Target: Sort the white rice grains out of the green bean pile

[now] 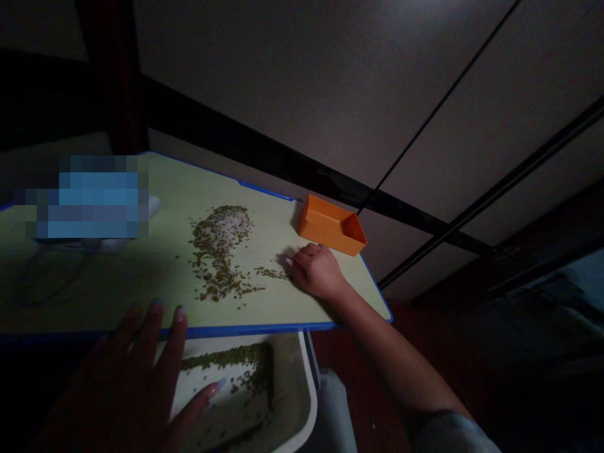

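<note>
Small olive-green seeds [262,365] lie at the near side in a white, round-cornered plastic tub [310,390], banked in bands along its inner edges with stray ones scattered over its bottom. Over the tub's left part spreads the left hand [136,377], dark in shadow, its fingers well apart and the thumb stretched right above the seeds; nothing shows in its grasp, and I cannot tell whether its fingertips touch the tabletop. Just right of the tub is a piece of light grey cloth [336,409], and at the near right a grey-blue sleeve [455,434] ends on the right forearm.

Farther off, a pale yellow-green tabletop [283,308] with a blue rim overhangs the tub. On its right part rests the right hand [321,270], fingers curled in close together; whether it has hold of any seeds is hidden. A thin trail of seeds [268,273] runs left from beside that hand, towards a loose heap of olive-green seeds [212,251] at the middle of the tabletop, mixed with whitish bits at its far end. Just beyond the right hand stands an open, rectangular orange box [330,229]. At the far left, blocky pixels cover a blue thing [97,201]. Behind everything rises a grey-brown panelled wall [292,94] with dark seams.
</note>
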The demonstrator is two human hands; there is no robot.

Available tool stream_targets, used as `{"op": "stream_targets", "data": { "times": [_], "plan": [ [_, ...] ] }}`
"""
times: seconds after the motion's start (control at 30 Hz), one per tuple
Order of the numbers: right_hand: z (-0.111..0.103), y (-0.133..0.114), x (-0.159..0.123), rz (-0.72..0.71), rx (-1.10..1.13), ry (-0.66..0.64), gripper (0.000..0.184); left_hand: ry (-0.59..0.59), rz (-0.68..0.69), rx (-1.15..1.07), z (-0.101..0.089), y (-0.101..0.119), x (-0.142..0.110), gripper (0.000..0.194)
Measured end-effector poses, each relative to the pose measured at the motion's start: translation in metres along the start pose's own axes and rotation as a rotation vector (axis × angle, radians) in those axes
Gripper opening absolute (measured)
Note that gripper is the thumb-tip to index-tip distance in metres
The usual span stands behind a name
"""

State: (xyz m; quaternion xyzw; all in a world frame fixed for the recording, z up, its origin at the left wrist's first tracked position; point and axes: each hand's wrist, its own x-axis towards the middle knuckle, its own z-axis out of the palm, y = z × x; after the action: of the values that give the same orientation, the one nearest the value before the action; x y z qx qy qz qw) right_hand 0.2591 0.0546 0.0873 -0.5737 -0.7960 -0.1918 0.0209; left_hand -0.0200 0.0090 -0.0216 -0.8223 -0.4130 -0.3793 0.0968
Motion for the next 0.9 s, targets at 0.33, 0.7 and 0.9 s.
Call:
{"op": "stream_targets", "data": {
  "times": [0.33,0.7,0.9],
  "plan": [
    [0.009,-0.009,0.007,-0.182,0.232,0.124,0.035,-0.073,0.064,0.09,-0.003,-0.008,0.0,0.086],
    [0.011,-0.006,-0.046,-0.208,0.209,0.272,0.032,-0.067,0.099,0.072,0.0,-0.015,-0.001,0.087],
    [0.011,-0.003,-0.071,-0.161,0.245,0.29,0.028,-0.054,0.071,0.057,0.004,-0.016,-0.001,0.084]
  ]
}}
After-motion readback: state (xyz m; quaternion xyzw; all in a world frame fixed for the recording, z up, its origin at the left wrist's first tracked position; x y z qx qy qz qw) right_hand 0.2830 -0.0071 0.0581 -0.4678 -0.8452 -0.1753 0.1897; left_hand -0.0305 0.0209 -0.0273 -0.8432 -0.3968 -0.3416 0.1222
